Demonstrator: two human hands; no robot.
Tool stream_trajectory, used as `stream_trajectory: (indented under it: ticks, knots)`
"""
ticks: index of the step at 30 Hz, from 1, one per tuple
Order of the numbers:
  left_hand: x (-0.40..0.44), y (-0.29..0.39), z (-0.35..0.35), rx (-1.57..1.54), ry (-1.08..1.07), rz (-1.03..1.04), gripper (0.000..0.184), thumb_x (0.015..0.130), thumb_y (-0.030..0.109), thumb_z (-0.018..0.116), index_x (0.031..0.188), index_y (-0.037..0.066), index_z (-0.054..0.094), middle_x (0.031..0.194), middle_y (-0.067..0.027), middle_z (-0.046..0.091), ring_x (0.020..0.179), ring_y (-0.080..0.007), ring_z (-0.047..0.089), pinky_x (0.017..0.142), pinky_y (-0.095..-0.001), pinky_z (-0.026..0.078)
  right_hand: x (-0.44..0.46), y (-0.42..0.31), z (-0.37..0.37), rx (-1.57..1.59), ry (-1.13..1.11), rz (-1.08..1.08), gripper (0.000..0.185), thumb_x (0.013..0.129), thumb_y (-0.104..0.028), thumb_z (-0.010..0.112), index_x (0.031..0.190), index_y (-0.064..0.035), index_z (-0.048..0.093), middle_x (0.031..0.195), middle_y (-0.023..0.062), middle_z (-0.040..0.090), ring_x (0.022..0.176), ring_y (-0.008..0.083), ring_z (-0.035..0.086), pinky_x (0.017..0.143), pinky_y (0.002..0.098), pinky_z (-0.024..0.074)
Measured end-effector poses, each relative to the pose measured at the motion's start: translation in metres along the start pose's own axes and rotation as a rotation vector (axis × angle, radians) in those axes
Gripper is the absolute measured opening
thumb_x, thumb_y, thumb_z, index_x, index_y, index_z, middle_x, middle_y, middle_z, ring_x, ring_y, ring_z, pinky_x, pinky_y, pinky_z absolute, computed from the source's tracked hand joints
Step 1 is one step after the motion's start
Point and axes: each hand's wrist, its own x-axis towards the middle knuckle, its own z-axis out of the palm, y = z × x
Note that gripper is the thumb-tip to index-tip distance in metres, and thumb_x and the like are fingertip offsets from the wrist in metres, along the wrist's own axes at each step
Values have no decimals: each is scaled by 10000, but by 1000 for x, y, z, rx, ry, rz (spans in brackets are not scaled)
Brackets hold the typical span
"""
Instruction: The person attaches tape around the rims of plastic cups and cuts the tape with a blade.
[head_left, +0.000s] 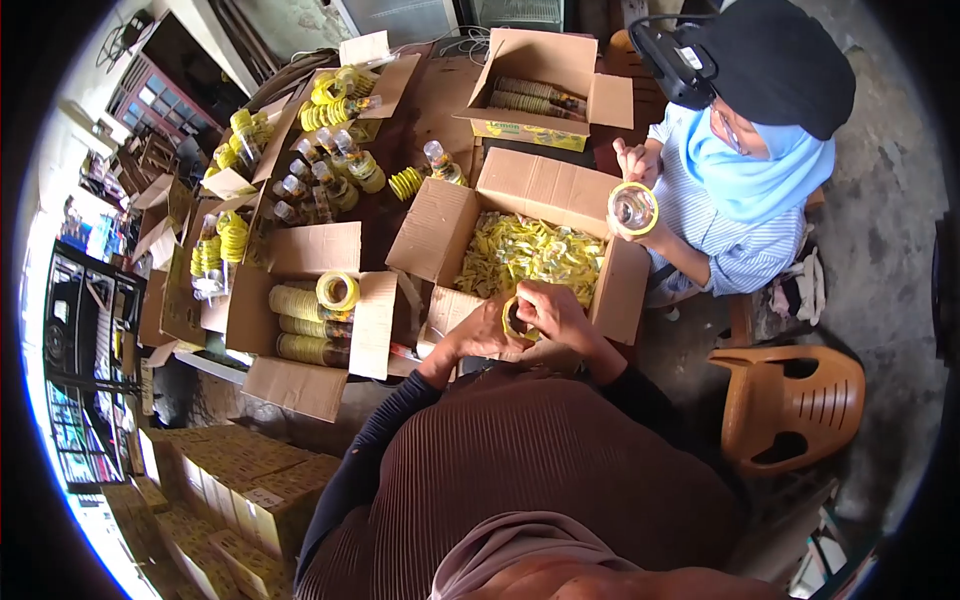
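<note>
Both of my hands are together at the near edge of an open cardboard box [520, 180] filled with small yellow packets or scraps [530, 250]. Between them is a yellow-rimmed round piece, like a ring or jar rim [508, 318]; its exact kind I cannot make out. My left hand [482, 330] is closed around its left side. My right hand [552, 308] has its fingers bent against the right side, pinching at the rim. The fingers partly cover the piece.
A co-worker on the right holds a clear round container with a yellow rim [633, 208]. To the left, an open box [300, 390] holds stacked yellow rings, with a loose yellow ring [338, 291] on top. Clear-topped containers [335, 170] stand behind. An orange plastic stool [795, 410] is at right.
</note>
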Motion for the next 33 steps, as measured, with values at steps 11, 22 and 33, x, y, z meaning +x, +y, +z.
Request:
stream_trajectory:
  ticks: [11, 22, 33]
  knots:
    - [-5, -16, 20, 611, 135, -82, 882, 639, 397, 812, 1300, -50, 439, 1084, -238, 624, 980, -368, 632, 868, -412, 500, -14, 42, 25, 268, 198, 382, 186, 902, -180, 520, 826, -12, 501, 679, 177, 510, 638, 309, 569, 595, 392, 428]
    - [13, -15, 11, 48, 163, 38, 597, 670, 228, 866, 1118, -7, 550, 1041, -149, 641, 917, -248, 635, 816, -342, 508, -3, 6, 5, 991, 382, 293, 237, 1031, -238, 429, 1001, -29, 535, 890, 30, 565, 978, 111, 564, 851, 249, 434]
    - [16, 4, 24, 231, 462, -2, 498, 682, 195, 841, 1058, 2, 578, 917, -113, 647, 801, -203, 631, 745, -332, 514, 31, 36, 66, 802, 748, 246, 248, 1042, -207, 367, 866, -43, 428, 750, 54, 423, 693, 168, 418, 679, 298, 362]
